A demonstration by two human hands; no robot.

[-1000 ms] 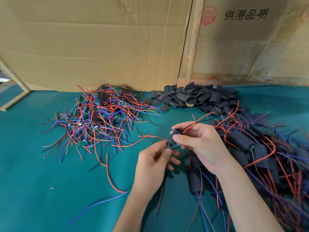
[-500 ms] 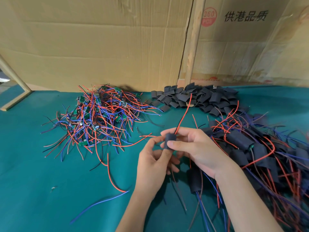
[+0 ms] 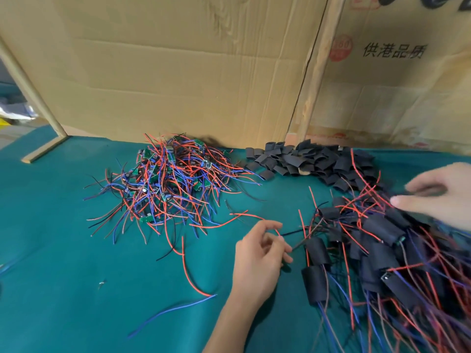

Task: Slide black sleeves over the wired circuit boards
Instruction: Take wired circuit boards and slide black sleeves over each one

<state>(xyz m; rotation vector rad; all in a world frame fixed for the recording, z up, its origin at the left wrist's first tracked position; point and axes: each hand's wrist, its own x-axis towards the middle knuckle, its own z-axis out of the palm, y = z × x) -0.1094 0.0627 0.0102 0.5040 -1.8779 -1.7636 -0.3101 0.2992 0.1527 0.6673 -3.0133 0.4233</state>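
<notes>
A tangle of green circuit boards with red, blue and black wires (image 3: 168, 184) lies at the back left of the green table. Loose black sleeves (image 3: 311, 161) are heaped behind the middle. Sleeved boards (image 3: 379, 228) with trailing wires are piled at the right. My left hand (image 3: 257, 256) hovers at the pile's left edge with fingers loosely curled and holds nothing; a red wire runs under its fingertips. My right hand (image 3: 441, 197) is blurred above the sleeved pile, thumb and fingers stretched out to the left. A dark blur shows between them.
Cardboard walls (image 3: 178, 72) and a wooden post (image 3: 316, 72) close off the back of the green cloth table (image 3: 63, 276). A wooden strip (image 3: 43, 151) lies at the far left. A loose red and blue wire (image 3: 188, 278) lies in front of my left hand.
Both hands held a sleeve on a board at the middle. They have separated: my right hand swung right over the sleeved pile, my left hand stayed and holds nothing. The view tilted up.
</notes>
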